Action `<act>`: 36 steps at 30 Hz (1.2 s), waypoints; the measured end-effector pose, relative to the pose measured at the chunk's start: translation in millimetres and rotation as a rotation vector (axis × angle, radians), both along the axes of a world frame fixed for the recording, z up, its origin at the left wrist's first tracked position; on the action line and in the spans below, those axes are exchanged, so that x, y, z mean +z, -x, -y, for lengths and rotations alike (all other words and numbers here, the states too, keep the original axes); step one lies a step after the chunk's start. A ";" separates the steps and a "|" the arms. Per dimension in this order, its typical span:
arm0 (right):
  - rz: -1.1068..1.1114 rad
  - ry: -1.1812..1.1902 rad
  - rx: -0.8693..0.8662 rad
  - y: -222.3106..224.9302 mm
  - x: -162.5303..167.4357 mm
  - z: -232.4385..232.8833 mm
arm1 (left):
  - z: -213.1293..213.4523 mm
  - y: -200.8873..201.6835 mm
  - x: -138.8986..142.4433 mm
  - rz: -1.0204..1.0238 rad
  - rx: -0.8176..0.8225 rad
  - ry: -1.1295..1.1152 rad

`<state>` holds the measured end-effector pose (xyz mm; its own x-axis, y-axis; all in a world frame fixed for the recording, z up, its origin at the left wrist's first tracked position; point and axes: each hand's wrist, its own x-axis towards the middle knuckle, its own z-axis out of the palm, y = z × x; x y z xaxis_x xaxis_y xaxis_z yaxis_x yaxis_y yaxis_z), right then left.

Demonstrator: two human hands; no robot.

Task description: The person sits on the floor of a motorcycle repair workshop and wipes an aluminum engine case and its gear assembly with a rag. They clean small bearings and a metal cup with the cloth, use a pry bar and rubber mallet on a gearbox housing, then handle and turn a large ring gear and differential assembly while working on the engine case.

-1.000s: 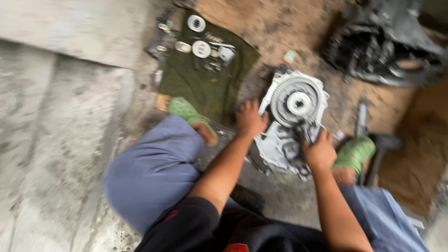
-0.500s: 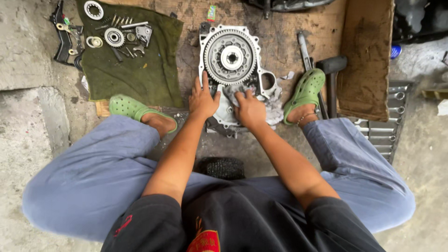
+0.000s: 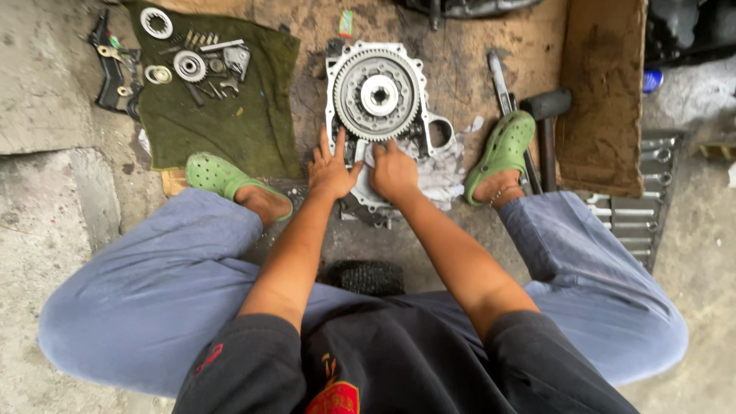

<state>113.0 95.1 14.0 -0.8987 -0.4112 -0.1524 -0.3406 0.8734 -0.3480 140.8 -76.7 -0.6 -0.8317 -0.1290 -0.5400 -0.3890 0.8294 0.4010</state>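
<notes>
Gear housing (image 3: 377, 100) between cloth (image 3: 230, 115) leftward and hammer (image 3: 546, 115) rightward.

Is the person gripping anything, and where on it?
The left hand lies flat, fingers spread, on the grey metal gear housing with its large toothed wheel, gripping nothing. The right hand presses a pale crumpled rag against the housing's lower part.

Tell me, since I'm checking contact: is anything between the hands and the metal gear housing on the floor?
Nothing under the left hand; it lies flat on the gear housing. A pale rag appears to sit under the right hand.
</notes>
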 end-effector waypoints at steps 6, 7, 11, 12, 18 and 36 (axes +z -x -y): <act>-0.012 0.010 -0.447 -8.4 7.3 19.9 | 3.8 -6.3 -11.3 -0.052 0.008 -0.026; -0.001 -0.008 -0.490 -7.0 8.2 27.1 | 3.7 -7.0 -13.6 -0.050 0.010 -0.029; 0.042 -0.064 -0.530 -6.3 14.0 48.0 | 2.1 -7.6 -20.4 -0.033 0.004 -0.040; 0.034 -0.066 -0.496 -6.9 15.8 49.7 | 2.1 -6.9 -21.2 -0.047 0.010 -0.038; 0.097 -0.100 -0.239 -5.8 16.8 33.7 | 4.6 -6.2 -19.5 0.047 0.024 -0.072; 0.613 -0.266 0.019 44.1 16.1 3.6 | 3.9 -1.6 -5.4 0.129 0.037 -0.104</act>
<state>68.9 91.5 30.2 -0.6106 -0.3038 -0.7314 -0.1656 0.9521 -0.2572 142.4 -80.6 -6.0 -0.7502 -0.0962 -0.6542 -0.4726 0.7700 0.4287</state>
